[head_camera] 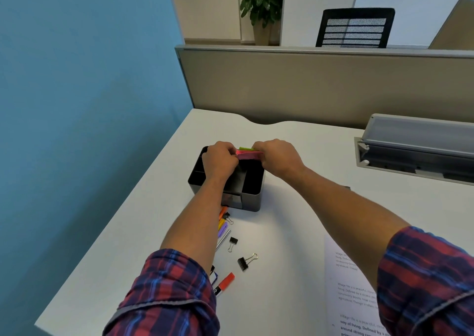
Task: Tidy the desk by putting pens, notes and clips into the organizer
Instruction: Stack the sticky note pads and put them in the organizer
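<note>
Left hand: the left hand (221, 161) is curled around the left end of the sticky notes (248, 154), held above the organizer (252, 197).
Right hand: the right hand (278, 157) pinches the right end of the same stack, fingers bent over its top edge.
Notes: a pink stack with a green layer showing on top, held level between both hands, over the far part of the organizer.
Organizer: a black box with open compartments, standing on the white desk (295, 220); which compartment lies under the notes cannot be told.
Pens: coloured pens (222, 226) lie just in front of the organizer, partly hidden by the left forearm; a red marker (225, 282) lies nearer the sleeve.
Clips: two black binder clips (233, 243) (245, 261) lie apart on the desk between the pens and the marker.
Paper: a printed sheet (351, 284) lies at the right, under the right forearm.
</note>
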The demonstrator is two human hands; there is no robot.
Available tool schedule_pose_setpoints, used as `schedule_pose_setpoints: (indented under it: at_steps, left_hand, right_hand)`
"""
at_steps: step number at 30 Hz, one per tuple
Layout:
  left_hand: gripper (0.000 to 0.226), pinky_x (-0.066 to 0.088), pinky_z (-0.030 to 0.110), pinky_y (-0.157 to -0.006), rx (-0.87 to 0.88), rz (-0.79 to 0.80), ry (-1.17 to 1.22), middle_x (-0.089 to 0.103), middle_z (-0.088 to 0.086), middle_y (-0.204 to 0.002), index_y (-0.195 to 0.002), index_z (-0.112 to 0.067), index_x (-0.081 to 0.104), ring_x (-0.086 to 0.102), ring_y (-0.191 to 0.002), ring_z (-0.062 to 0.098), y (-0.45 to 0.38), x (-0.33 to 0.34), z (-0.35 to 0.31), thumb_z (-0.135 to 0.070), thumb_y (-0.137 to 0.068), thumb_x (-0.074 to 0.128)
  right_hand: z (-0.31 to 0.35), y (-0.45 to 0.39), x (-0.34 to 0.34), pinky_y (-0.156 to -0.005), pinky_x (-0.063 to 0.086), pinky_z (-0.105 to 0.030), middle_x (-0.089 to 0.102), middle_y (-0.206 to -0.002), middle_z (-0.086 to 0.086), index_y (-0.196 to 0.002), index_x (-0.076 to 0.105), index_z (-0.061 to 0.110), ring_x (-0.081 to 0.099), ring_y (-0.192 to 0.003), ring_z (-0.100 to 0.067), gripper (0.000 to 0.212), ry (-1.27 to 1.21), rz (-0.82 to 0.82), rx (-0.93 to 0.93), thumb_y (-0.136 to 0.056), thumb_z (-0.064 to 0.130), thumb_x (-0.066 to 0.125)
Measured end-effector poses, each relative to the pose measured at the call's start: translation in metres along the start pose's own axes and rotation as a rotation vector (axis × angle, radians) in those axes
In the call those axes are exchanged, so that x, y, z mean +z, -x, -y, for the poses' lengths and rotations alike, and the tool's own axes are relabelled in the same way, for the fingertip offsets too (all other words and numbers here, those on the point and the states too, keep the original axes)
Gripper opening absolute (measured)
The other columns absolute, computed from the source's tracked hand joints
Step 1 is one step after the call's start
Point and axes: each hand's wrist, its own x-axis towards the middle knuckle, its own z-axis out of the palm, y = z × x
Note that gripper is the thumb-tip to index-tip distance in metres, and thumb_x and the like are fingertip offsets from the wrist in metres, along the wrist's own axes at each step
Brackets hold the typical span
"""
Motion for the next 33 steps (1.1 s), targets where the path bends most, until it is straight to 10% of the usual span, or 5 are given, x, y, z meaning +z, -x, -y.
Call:
schedule_pose_setpoints:
  at_steps: [33]
  left_hand:
    - [0.02, 0.036, 0.047, -0.104, 0.006, 0.153, -0.157, 0.05, -0.002, -0.143, -0.113, -0.029, 0.071, 0.051, -0.126, 0.025, 0.002, -0.006, 0.024, -0.031, -0.092, 0.068]
  right_hand:
    - [0.014, -0.01, 0.009, -0.069, 0.036, -0.029, 0.064, -0.103, -0.009, -0.112, 0.072, 0.018, 0.053, -0.091, -0.024, 0.021, 0.102, -0.022, -0.015, -0.092, 0.02, 0.064]
